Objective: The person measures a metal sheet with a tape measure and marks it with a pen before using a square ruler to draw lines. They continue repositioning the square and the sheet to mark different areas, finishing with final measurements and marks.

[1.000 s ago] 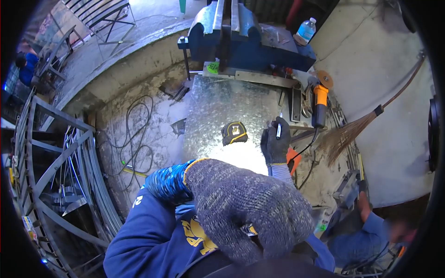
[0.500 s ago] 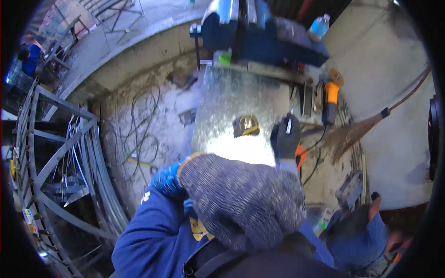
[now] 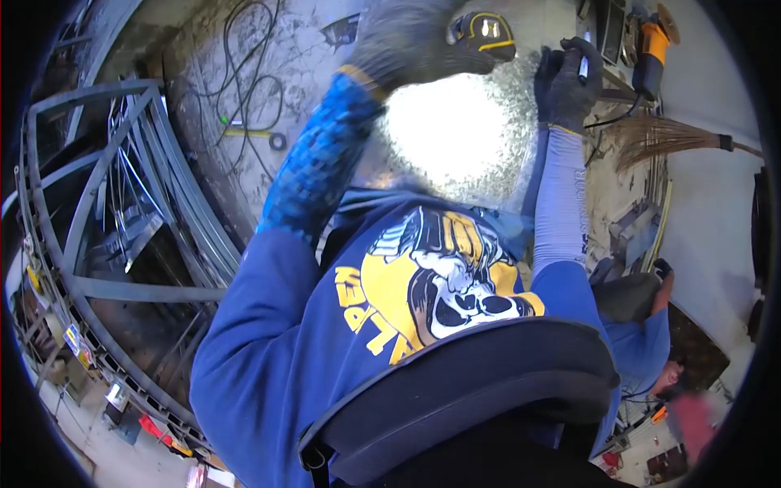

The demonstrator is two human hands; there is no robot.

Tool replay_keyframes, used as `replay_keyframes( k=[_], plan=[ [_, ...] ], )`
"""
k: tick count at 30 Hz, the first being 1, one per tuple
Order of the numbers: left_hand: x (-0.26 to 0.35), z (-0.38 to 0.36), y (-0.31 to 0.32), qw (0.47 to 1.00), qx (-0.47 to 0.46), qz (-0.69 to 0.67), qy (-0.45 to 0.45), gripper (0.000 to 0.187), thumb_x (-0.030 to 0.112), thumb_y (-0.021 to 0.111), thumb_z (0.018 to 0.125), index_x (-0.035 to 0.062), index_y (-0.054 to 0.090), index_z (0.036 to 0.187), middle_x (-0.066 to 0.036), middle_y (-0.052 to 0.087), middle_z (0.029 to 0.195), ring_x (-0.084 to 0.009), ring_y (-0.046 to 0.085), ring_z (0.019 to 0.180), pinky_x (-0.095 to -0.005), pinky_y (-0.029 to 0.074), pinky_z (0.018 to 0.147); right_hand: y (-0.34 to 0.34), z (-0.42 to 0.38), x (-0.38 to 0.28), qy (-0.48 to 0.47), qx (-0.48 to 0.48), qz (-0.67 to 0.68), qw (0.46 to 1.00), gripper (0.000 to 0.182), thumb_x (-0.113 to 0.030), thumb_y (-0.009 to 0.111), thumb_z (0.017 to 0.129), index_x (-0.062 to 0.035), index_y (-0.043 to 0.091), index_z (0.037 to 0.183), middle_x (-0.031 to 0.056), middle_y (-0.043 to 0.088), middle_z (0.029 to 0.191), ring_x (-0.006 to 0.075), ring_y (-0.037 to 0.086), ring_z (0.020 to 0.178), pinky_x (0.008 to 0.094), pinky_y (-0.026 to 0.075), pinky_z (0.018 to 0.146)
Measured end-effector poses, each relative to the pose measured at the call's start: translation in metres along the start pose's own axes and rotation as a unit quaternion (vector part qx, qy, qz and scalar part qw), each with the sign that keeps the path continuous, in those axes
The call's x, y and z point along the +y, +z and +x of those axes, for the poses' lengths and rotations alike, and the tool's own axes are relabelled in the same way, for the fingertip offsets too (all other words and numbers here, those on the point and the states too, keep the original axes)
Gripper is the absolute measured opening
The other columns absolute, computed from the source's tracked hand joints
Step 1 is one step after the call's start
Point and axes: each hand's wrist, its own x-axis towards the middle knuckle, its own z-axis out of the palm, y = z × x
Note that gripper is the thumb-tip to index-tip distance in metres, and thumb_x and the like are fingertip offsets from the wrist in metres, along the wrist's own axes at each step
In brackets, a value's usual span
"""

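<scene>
A metalworking workshop, with an angle grinder (image 3: 652,58), curved steel frame (image 3: 146,289) and bundled metal strips (image 3: 175,175).

The left hand (image 3: 413,42) blurs and runs off my top edge, so I can't tell its hold on the tape measure (image 3: 490,34). The right hand (image 3: 572,88) hides part of the pen (image 3: 583,67); glare (fierce from here) washes out some surface (image 3: 514,159).

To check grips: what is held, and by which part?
The right hand holds a pen by its barrel; the left hand is at the tape measure, grip unclear.
</scene>
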Motion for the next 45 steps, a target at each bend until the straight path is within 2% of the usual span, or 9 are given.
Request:
replay_keyframes(
  k=[4,7,10,13,20,28,32,43,45],
  plan=[
    [-0.011,0.027,0.048,0.990,-0.074,0.116,0.008,0.083,0.038,0.085,0.074,0.0073,0.053,0.144,-0.022,0.057,0.138,-0.0387,0.054,0.129,-0.0469,0.045,0.108,0.000,-0.009,-0.020,0.017,-0.033,-0.038,0.999,0.010,-0.008,0.067,0.095,-0.0059,0.067,0.104,0.0049,0.069,0.095,0.0152,0.065,0.082,0.0280,0.054,0.074],
    [-0.026,0.024,0.065,0.989,-0.061,0.094,0.095,0.075,0.035,0.079,0.080,0.0093,0.052,0.145,-0.019,0.057,0.137,-0.0379,0.055,0.126,-0.0471,0.045,0.107,0.000,-0.019,-0.071,-0.223,-0.218,-0.370,0.875,0.039,-0.011,0.081,0.083,-0.0043,0.063,0.117,0.0077,0.070,0.097,0.0174,0.067,0.086,0.0315,0.056,0.080],
    [-0.032,-0.002,0.074,0.971,0.033,0.097,0.218,0.061,0.029,0.068,0.090,0.0108,0.051,0.145,-0.014,0.059,0.136,-0.0352,0.060,0.119,-0.0449,0.049,0.102,-0.003,-0.028,-0.074,0.024,-0.292,-0.100,0.951,0.054,-0.009,0.084,0.080,-0.0024,0.058,0.126,0.0110,0.071,0.098,0.0180,0.069,0.093,0.0343,0.056,0.088],
    [-0.031,-0.020,0.074,0.957,0.065,0.046,0.280,0.061,0.027,0.072,0.088,0.0112,0.052,0.143,-0.015,0.059,0.134,-0.0340,0.061,0.119,-0.0414,0.052,0.098,0.011,-0.063,-0.100,-0.017,-0.309,-0.165,0.936,0.059,-0.012,0.087,0.079,-0.0043,0.056,0.129,0.0142,0.067,0.119,0.0222,0.066,0.109,0.0368,0.054,0.096],
    [-0.024,-0.088,0.029,0.997,0.021,-0.068,-0.010,0.055,0.023,0.074,0.087,0.0079,0.059,0.138,-0.016,0.068,0.120,-0.0370,0.066,0.110,-0.0462,0.051,0.098,0.024,-0.118,-0.089,-0.200,-0.278,-0.176,0.923,0.048,-0.008,0.082,0.080,-0.0076,0.056,0.121,0.0159,0.064,0.112,0.0317,0.067,0.103,0.0403,0.053,0.091],
    [0.005,-0.088,0.011,0.999,-0.009,0.027,-0.028,0.035,0.022,0.068,0.092,0.0083,0.068,0.124,-0.018,0.072,0.103,-0.0370,0.068,0.099,-0.0462,0.053,0.090,0.022,-0.126,-0.096,-0.176,-0.273,-0.149,0.934,0.045,-0.005,0.079,0.082,-0.0068,0.055,0.120,0.0139,0.063,0.112,0.0296,0.066,0.100,0.0381,0.052,0.092],
    [-0.016,-0.100,0.015,0.962,-0.045,-0.262,-0.069,0.040,0.021,0.077,0.089,0.0043,0.067,0.124,-0.016,0.074,0.100,-0.0286,0.072,0.096,-0.0388,0.056,0.086,0.018,-0.138,-0.107,-0.210,-0.281,-0.125,0.928,0.050,-0.004,0.080,0.083,-0.0082,0.049,0.123,0.0145,0.062,0.113,0.0288,0.065,0.103,0.0406,0.053,0.091],
    [-0.048,-0.114,0.009,0.919,-0.114,-0.370,-0.078,0.044,0.023,0.077,0.091,0.0008,0.064,0.127,-0.011,0.071,0.108,-0.0184,0.067,0.098,-0.0339,0.055,0.086,0.035,-0.151,-0.121,-0.276,-0.307,-0.081,0.907,0.054,-0.002,0.085,0.078,-0.0089,0.051,0.120,0.0161,0.065,0.113,0.0299,0.068,0.101,0.0377,0.057,0.082],
    [-0.045,-0.114,-0.005,0.887,-0.134,-0.390,-0.206,0.041,0.022,0.077,0.090,0.0001,0.066,0.123,-0.006,0.070,0.101,-0.0141,0.065,0.089,-0.0294,0.055,0.078,0.037,-0.152,-0.122,-0.279,-0.308,-0.086,0.906,0.054,-0.001,0.084,0.078,-0.0090,0.052,0.120,0.0159,0.066,0.113,0.0297,0.068,0.101,0.0376,0.057,0.082]
  ],
)
